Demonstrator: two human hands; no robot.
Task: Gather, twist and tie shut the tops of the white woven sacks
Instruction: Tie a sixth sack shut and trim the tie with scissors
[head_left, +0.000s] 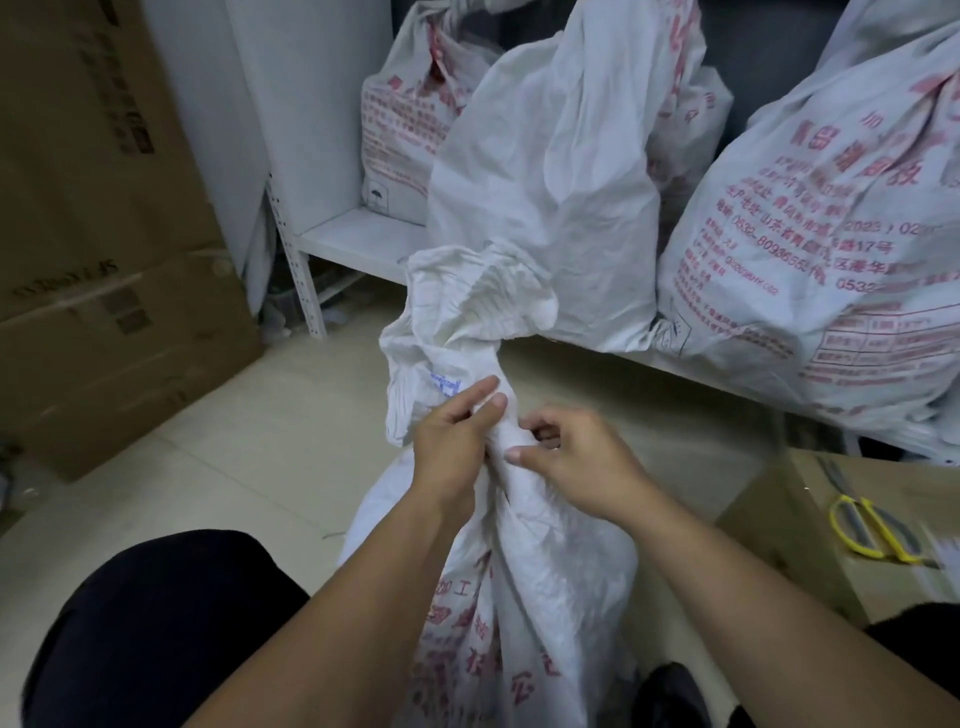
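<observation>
A white woven sack (519, 587) with red print stands between my knees. Its top is gathered into a narrow neck (501, 426), and the loose mouth (467, 306) flares out above. My left hand (452, 441) holds the neck from the left, its fingers lying along the cloth. My right hand (566, 457) grips the neck from the right, with the thumb pressed on the folds and the fingers curled round behind. I see no cord or tie on the neck.
Three more filled white sacks (545, 171) (831, 249) (410, 130) lean on a low white shelf (363, 239) behind. Stacked cardboard boxes (104, 260) stand at the left. A box at the right carries yellow-handled scissors (872, 530). Pale floor tiles (249, 447) lie at the left.
</observation>
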